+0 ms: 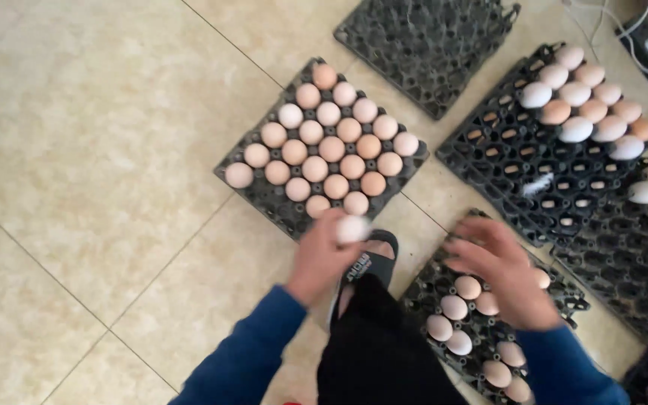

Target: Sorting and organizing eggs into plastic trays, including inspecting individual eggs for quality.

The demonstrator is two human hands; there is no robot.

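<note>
**Egg in left hand at near edge of full tray; right hand over near-right tray**

Presently the left hand (322,259) is closed around a pale egg (352,229), fingers curled about its lower part, the upper end showing clear of the fingertips. The egg sits just beyond the near edge of the full tray (264,191), close to that tray's nearest row, above the floor (99,150) and just far of a black sandal (373,262).

The right hand (505,274) is spread, fingers loosely open, palm down over the near-right tray (425,289), which is part filled. Motion blur hides whether it grips anything; I cannot tell.

Handling, as judged: the egg is light, rigid and brittle, with a smooth shell that may slip. A cradling grip round the widest part, with even, gentle finger pressure, would suit; pinching at the ends or knocking it on a tray rib risks cracking.

Orientation: blur prevents a firm reading. The egg's long axis appears to run roughly up towards the camera, tilted slightly to the far side; which end is blunt cannot be made out.

Surroundings: an empty tray (429,52) lies far centre. A further tray (504,150) at right holds eggs along its far-right side only, with a small white feather (538,184) in its empty cells.
</note>
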